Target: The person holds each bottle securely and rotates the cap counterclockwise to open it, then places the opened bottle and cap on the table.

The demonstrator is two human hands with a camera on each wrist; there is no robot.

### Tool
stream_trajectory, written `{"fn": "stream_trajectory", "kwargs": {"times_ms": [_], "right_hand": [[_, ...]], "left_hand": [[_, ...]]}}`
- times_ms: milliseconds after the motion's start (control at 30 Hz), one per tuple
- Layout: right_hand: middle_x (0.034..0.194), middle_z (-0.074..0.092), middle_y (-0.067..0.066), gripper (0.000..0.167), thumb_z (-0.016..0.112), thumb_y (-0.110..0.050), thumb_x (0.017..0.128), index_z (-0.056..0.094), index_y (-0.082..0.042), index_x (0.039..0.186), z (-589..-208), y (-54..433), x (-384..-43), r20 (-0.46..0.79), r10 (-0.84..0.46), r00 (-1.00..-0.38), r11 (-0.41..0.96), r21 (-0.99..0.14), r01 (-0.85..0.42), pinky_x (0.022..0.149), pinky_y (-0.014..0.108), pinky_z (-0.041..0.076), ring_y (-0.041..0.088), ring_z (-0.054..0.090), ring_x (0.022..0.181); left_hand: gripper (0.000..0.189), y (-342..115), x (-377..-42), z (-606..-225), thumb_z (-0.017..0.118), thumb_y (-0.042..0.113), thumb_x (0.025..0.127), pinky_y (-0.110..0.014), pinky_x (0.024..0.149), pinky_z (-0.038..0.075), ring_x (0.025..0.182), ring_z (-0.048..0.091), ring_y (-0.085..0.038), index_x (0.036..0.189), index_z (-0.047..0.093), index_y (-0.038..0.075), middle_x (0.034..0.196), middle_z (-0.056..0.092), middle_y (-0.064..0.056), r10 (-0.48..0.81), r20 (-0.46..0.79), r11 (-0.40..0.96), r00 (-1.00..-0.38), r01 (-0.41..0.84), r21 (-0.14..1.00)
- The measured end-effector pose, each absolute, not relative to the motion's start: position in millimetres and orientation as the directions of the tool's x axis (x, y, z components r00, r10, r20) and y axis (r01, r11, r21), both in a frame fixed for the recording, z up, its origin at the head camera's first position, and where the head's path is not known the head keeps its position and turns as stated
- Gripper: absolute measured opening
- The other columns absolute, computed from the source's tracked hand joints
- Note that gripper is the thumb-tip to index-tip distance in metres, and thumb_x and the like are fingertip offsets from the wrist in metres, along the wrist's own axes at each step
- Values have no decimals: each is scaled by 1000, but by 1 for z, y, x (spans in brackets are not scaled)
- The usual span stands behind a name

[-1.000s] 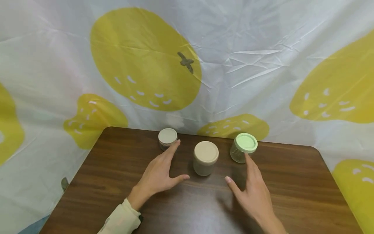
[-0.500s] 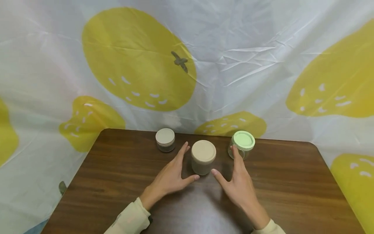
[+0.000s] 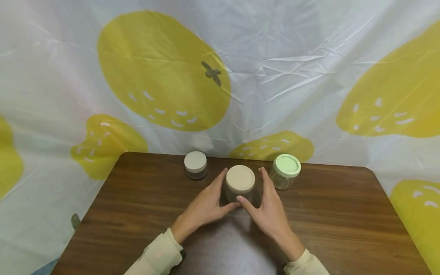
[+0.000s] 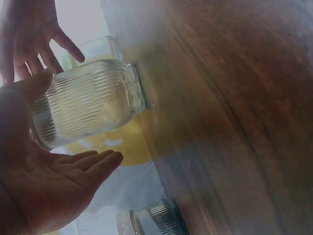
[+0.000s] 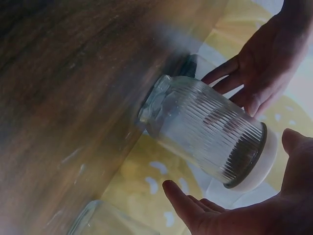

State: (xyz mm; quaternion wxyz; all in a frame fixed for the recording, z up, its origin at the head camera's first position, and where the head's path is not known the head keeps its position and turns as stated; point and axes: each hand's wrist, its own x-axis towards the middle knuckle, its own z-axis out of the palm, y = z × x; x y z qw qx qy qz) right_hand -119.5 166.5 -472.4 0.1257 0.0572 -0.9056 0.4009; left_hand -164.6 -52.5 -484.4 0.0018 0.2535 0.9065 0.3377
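A ribbed clear glass jar (image 3: 240, 180) with a beige lid stands upright on the wooden table (image 3: 343, 217), between both hands. My left hand (image 3: 205, 206) is at its left side, fingers extended along the glass and thumb across the near side. On the other side my right hand (image 3: 269, 214) has its fingers spread and its thumb near the left thumb. In the right wrist view, a gap shows between the right fingers (image 5: 183, 200) and the jar (image 5: 205, 125). In the left wrist view the left fingers lie straight beside the glass, and the thumb overlaps its lid end.
A short jar with a whitish lid (image 3: 195, 162) stands behind to the left. Behind to the right is a glass jar with a pale green lid (image 3: 287, 168), close to the right fingertips. A white cloth with yellow fruit print (image 3: 165, 68) hangs behind the table's far edge.
Both hands have moved inward, from wide apart to close around the beige-lidded jar, thumbs meeting in front. The jars stay where they were; the head view has shifted slightly.
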Motion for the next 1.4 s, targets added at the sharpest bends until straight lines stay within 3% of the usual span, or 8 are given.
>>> {"fn": "stream_trajectory", "kwargs": {"times_ms": [167, 433, 733, 1000, 1200, 1400], "right_hand": [[173, 32, 14, 113, 81, -55, 89, 11, -19, 171, -476, 163, -123, 252, -10, -968, 657, -728, -197, 117, 65, 43, 40, 40, 155], [170, 38, 15, 114, 85, -50, 86, 15, -20, 170, -483, 156, -129, 274, -15, -962, 626, -747, -222, 118, 61, 44, 36, 45, 153], [162, 50, 14, 106, 87, -42, 87, 21, -27, 169, -490, 154, -129, 322, 1, -947, 620, -743, -252, 112, 58, 50, 35, 56, 143], [149, 63, 16, 98, 90, -30, 85, 34, -16, 164, -488, 157, -131, 374, 8, -927, 598, -745, -295, 102, 54, 58, 33, 68, 129], [150, 61, 16, 98, 94, -26, 80, 38, -10, 160, -482, 163, -128, 363, -15, -931, 590, -749, -302, 101, 54, 58, 36, 66, 131], [154, 57, 17, 96, 91, -17, 83, 37, -8, 161, -474, 171, -120, 327, -35, -944, 512, -806, -298, 98, 50, 61, 36, 63, 134]], "left_hand": [[114, -51, -167, -488, 79, 61, 87, -51, 114, 51, 144, 56, -34, 169, 17, 12, 165, 45, -17, 457, 151, 643, -877, 443, 625], [103, -50, -170, -493, 80, 49, 90, -50, 106, 57, 131, 67, -35, 167, 23, 13, 149, 62, -19, 501, 150, 625, -852, 476, 619], [93, -49, -172, -495, 74, 44, 97, -49, 110, 55, 135, 64, -33, 165, 25, 5, 153, 58, -21, 524, 131, 611, -842, 478, 631], [88, -48, -173, -496, 66, 49, 102, -48, 117, 50, 144, 57, -29, 167, 24, 7, 161, 50, -16, 532, 132, 609, -836, 487, 626], [82, -49, -166, -491, 70, 45, 100, -48, 118, 48, 147, 53, -28, 164, 32, 9, 161, 50, -11, 539, 123, 626, -833, 494, 603], [85, -42, -157, -489, 68, 45, 100, -53, 121, 45, 152, 46, -36, 164, 30, 3, 165, 42, -23, 538, 103, 645, -837, 487, 588]]}}
